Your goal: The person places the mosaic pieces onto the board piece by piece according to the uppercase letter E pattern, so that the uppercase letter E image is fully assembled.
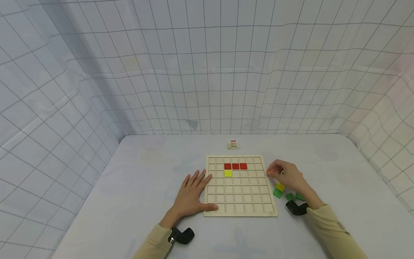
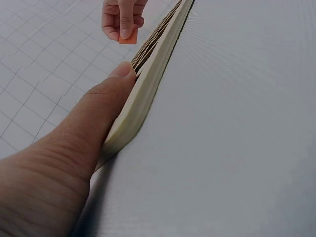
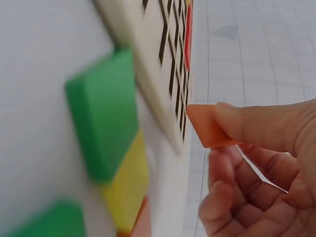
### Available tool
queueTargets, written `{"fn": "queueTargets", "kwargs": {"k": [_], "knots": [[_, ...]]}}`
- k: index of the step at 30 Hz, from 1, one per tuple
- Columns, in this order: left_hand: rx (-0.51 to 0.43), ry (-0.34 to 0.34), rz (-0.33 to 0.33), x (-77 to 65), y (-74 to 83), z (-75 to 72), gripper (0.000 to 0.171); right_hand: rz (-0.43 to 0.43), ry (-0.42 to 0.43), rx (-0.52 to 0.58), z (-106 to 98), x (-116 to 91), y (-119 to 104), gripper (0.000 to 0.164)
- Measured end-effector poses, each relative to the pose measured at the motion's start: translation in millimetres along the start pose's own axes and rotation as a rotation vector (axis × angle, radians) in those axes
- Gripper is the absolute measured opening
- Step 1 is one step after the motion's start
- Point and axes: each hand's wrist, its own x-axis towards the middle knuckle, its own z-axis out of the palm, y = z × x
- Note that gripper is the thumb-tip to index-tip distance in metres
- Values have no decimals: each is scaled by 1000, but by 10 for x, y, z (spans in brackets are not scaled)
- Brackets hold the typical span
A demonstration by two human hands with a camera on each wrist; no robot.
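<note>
A cream grid board (image 1: pixel 240 187) lies on the white table. Three red tiles (image 1: pixel 235 166) sit side by side in one of its upper rows, with a yellow tile (image 1: pixel 228 173) just below the leftmost. My left hand (image 1: pixel 191 198) is spread over the board's left edge, its thumb on the near left corner. Between thumb and fingertips my right hand (image 1: pixel 286 174) pinches an orange tile (image 3: pixel 210 126), raised beside the board's right edge. In the right wrist view a green tile (image 3: pixel 106 118) and another yellow tile (image 3: pixel 129 182) lie below this hand.
Behind the board lies a small card (image 1: pixel 233 144) printed with a coloured grid pattern. More green tiles (image 1: pixel 290 196) are scattered right of the board, near the right wrist. Grid-lined white cloth (image 1: pixel 207 72) hangs behind and on both sides of the table.
</note>
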Motion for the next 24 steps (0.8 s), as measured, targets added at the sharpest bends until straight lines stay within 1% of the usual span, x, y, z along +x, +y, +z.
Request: {"fn": "queueTargets", "kwargs": {"k": [5, 7, 10, 13, 15, 20, 24], "knots": [[8, -4, -3, 1, -9, 5, 104, -66, -14, 88, 188, 58, -173, 13], [13, -6, -1, 3, -12, 8, 104, -87, -35, 124, 270, 86, -255, 13], [11, -7, 3, 6, -16, 10, 104, -96, -78, 170, 382, 136, -378, 14], [14, -5, 2, 9, -20, 9, 104, -103, -122, 170, 489, 196, -495, 11], [18, -6, -2, 11, -19, 9, 104, -123, -145, 164, 552, 234, -562, 9], [17, -10, -2, 9, -17, 11, 104, -162, -169, 168, 690, 297, -671, 5], [12, -10, 5, 3, -20, 11, 104, -165, -182, 152, 759, 326, -708, 4]]}}
